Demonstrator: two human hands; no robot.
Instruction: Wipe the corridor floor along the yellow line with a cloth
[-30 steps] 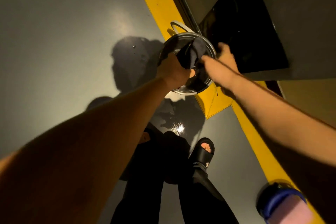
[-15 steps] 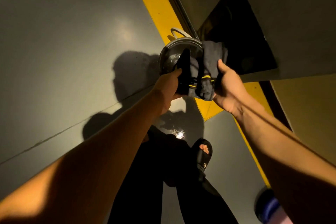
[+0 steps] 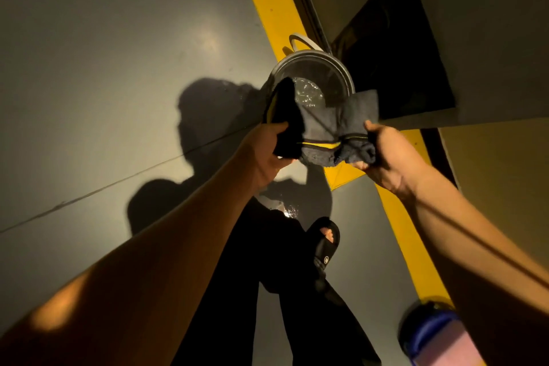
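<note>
A dark grey cloth with a yellow stripe (image 3: 325, 131) hangs stretched between two hands: the left hand (image 3: 269, 154) pinches one end, the right hand (image 3: 386, 157) grips the other. Beneath it stands one round metal bucket holding water (image 3: 315, 80) on the yellow floor line (image 3: 267, 0). One black sandal (image 3: 325, 244) shows below.

Both hands are up: the left hand (image 3: 269, 151) grips one end of the dark grey cloth (image 3: 329, 131), the right hand (image 3: 386, 154) the other, stretching it over a metal bucket (image 3: 312, 80) of water. Below runs the yellow line (image 3: 407, 235) on the grey floor (image 3: 104, 68), a black sandal (image 3: 325, 242) beside it.
</note>
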